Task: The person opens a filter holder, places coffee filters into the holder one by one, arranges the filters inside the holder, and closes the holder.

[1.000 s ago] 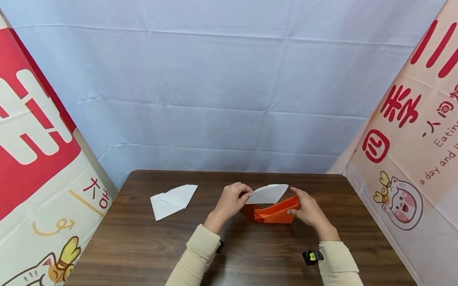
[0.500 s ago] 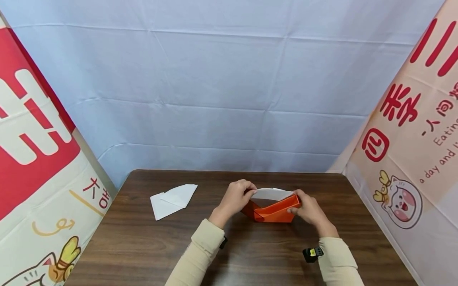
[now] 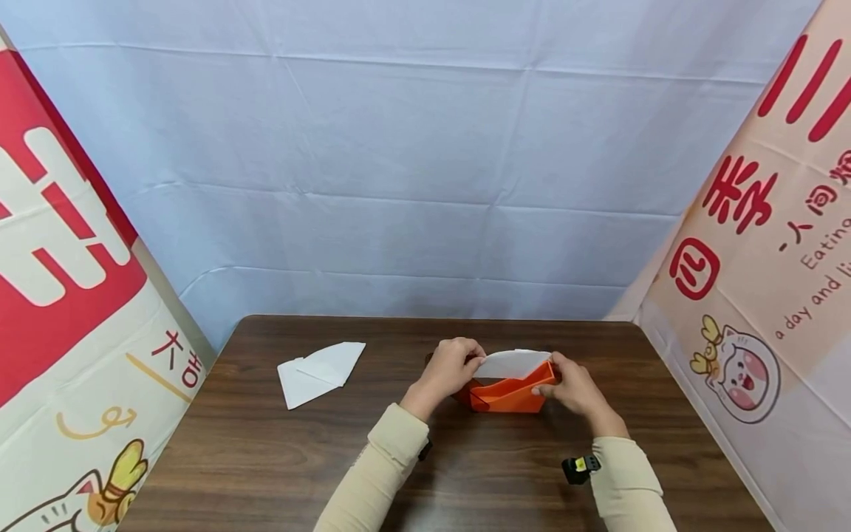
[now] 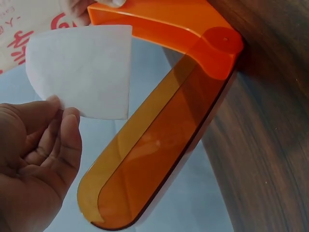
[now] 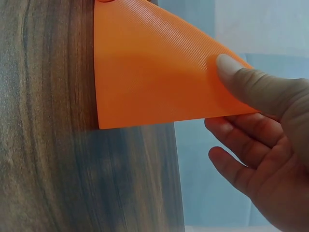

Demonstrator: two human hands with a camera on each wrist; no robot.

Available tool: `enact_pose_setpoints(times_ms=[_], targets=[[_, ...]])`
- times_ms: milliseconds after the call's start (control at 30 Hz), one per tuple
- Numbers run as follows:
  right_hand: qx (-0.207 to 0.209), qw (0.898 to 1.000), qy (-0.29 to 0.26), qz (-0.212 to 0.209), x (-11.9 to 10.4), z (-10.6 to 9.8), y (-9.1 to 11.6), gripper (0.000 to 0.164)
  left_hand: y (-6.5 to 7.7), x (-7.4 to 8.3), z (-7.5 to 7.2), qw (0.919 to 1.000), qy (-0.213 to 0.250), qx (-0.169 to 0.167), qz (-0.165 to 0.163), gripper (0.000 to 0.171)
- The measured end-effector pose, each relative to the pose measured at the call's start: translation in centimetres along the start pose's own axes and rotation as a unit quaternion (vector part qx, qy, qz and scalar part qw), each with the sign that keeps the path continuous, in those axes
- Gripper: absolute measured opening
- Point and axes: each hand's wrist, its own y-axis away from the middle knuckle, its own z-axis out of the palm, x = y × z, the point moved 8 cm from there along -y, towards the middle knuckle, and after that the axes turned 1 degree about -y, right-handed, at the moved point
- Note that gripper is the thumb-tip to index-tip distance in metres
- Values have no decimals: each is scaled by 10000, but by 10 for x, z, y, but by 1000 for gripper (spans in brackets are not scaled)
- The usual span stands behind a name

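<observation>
Toward the left of the wooden table [image 3: 233,465] I see a folded white paper [image 3: 324,374] lying flat, well apart from the work. Further right, the left hand [image 3: 450,367] pinches a white sheet [image 3: 510,363] by its left end, thumb against fingers. Beneath that hand an amber cover [image 4: 147,152], see-through, stands swung out from the left end of the orange case [image 3: 508,400], which sits on the table with its mouth up. At the case's right end, the right hand [image 3: 575,388] grips it, thumb on the near wall.

I take the step in hand to be fitting the sheet into the case — whether any edge is inside, I cannot tell. I'd do it in 2 moves: line the lower edge up with the mouth, then ease it straight down. A light pinch suits paper, which could buckle on the rim — and the right hand should steady the case without squeezing its walls together.
</observation>
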Motion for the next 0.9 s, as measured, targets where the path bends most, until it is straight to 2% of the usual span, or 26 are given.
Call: enact_pose_setpoints(times_ms=[167,400,633,900], targets=[[15,10000,21,5,1,0,-1,46,-3,0,11,9999,-33,-109,36,5],[18,10000,-48,-4,1,1,-1,46,-4,-3,27,9992,-67,-365,-167,6],[32,10000,22,-6,0,0,0,45,-5,-5,36,9981,-404,-365,-294,6],[72,10000,-23,-1,1,1,2,46,-7,-8,43,9967,-552,-324,-494,9]])
